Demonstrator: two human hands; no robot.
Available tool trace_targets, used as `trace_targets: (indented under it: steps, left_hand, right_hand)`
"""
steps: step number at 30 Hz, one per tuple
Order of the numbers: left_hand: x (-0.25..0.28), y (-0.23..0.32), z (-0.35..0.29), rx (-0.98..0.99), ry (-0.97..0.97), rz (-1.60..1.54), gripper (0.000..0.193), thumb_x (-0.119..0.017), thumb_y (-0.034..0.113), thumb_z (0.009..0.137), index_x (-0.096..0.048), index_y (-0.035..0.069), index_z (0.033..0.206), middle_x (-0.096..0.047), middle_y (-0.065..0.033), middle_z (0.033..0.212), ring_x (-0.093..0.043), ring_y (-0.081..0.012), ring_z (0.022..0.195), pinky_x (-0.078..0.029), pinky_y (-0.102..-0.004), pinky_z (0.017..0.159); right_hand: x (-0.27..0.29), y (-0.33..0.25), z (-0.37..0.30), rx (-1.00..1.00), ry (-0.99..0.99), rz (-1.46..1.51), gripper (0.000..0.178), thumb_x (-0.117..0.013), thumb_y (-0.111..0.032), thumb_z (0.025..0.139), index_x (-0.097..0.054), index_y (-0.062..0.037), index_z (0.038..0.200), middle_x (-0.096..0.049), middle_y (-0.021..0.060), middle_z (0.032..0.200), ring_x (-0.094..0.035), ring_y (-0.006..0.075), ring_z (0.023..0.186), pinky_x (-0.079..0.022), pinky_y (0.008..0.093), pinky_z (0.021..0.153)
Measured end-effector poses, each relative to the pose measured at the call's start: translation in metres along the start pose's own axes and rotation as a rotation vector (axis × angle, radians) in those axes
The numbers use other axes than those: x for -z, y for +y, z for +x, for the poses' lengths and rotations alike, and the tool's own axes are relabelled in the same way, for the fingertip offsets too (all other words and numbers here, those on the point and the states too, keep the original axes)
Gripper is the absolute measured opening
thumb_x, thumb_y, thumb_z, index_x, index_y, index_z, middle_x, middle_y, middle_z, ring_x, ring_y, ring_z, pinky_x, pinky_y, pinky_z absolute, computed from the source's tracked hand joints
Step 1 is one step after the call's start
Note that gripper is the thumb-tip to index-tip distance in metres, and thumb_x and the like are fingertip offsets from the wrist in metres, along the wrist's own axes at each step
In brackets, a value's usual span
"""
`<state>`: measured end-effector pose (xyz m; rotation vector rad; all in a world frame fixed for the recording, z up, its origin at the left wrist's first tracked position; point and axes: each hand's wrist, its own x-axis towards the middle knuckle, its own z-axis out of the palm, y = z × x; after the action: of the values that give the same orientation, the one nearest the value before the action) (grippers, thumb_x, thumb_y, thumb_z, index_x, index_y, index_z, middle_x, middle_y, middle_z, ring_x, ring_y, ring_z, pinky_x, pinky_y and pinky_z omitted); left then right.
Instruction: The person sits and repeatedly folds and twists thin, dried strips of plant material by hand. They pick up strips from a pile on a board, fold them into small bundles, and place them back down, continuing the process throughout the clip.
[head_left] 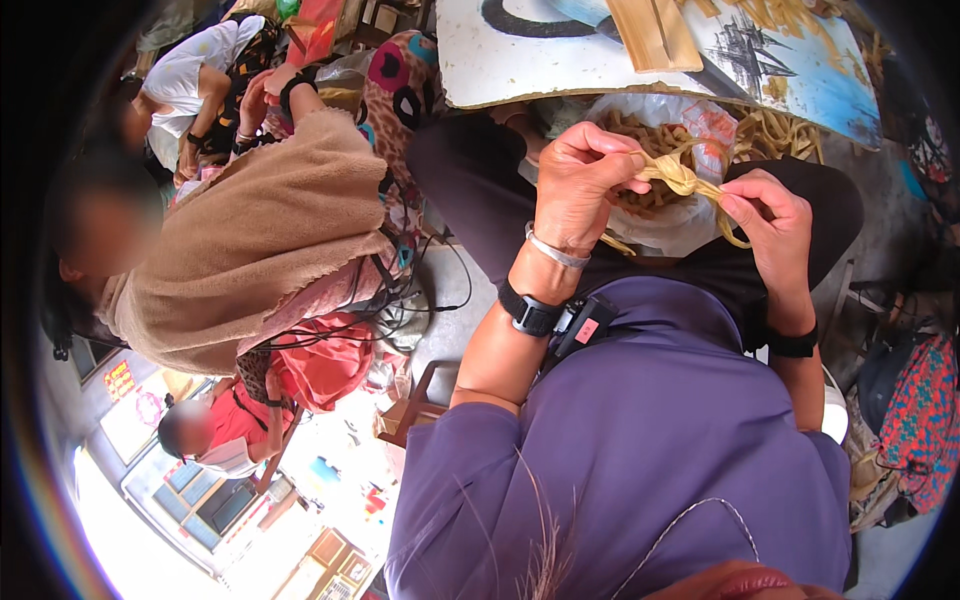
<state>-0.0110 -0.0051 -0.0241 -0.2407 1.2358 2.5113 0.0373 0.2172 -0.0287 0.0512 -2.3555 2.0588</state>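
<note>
Both of my hands are raised over my lap with a soft yellowish-tan strip (pixel 678 177) stretched between them. A loose knot sits in its middle, and I cannot tell what it is made of. My left hand (pixel 585 175) pinches one side of the strip between thumb and fingers. On the other side, my right hand (pixel 772 215) pinches it the same way, with a tail looping below the fingers. Beneath the hands, between my knees, is a clear plastic bag (pixel 665 235) holding many similar tan strips.
Ahead stands a table with a printed white-and-blue top (pixel 540 78), bearing a wooden block (pixel 655 35) and loose strips. At left sits a person in a brown shawl (pixel 260 230), with other people beyond. A colourful patterned bag (pixel 925 420) lies at right.
</note>
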Motion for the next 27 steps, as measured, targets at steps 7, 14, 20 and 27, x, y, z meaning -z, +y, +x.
trace_targets:
  steps: [7,14,20,27]
  left_hand:
    - [0.007,0.028,0.016,0.031,-0.250,0.551,0.024,-0.066,0.007,0.088,-0.060,0.000,0.110,-0.067,-0.0100,0.101,-0.065,-0.0136,0.084,-0.052,-0.0251,0.072]
    - [-0.010,0.020,0.016,-0.004,-0.407,0.790,0.011,-0.076,0.002,0.079,-0.070,0.002,0.088,-0.067,-0.0007,0.082,-0.061,-0.0050,0.069,-0.048,-0.0186,0.059]
    - [-0.027,0.018,0.008,-0.614,-0.398,1.171,0.045,-0.080,0.007,0.070,-0.065,0.005,0.111,-0.064,-0.0094,0.089,-0.063,-0.0223,0.073,-0.052,-0.0285,0.067]
    - [-0.008,0.035,0.008,-0.257,-0.575,1.133,0.026,-0.066,0.022,0.091,-0.062,0.002,0.074,-0.058,-0.0013,0.063,-0.055,-0.0143,0.052,-0.044,-0.0247,0.050]
  right_hand:
    - [-0.006,-0.008,0.004,-0.022,-0.024,0.058,0.004,-0.068,0.001,0.085,-0.066,0.0021,0.089,-0.060,0.0015,0.082,-0.054,0.0049,0.068,-0.043,0.0192,0.060]
    - [0.003,-0.015,0.007,0.179,-0.125,-0.270,0.008,-0.065,0.000,0.086,-0.063,0.0030,0.093,-0.063,0.0087,0.087,-0.061,0.0138,0.075,-0.048,0.0245,0.066]
    - [0.004,-0.029,0.021,0.039,-0.321,-0.220,0.018,-0.056,-0.014,0.094,-0.063,0.0030,0.095,-0.065,0.0115,0.083,-0.062,0.0189,0.074,-0.048,0.0283,0.068]
    - [0.013,-0.032,0.024,0.248,-0.328,-0.427,0.015,-0.060,-0.012,0.091,-0.062,0.0016,0.094,-0.063,0.0133,0.080,-0.061,0.0290,0.070,-0.046,0.0321,0.063]
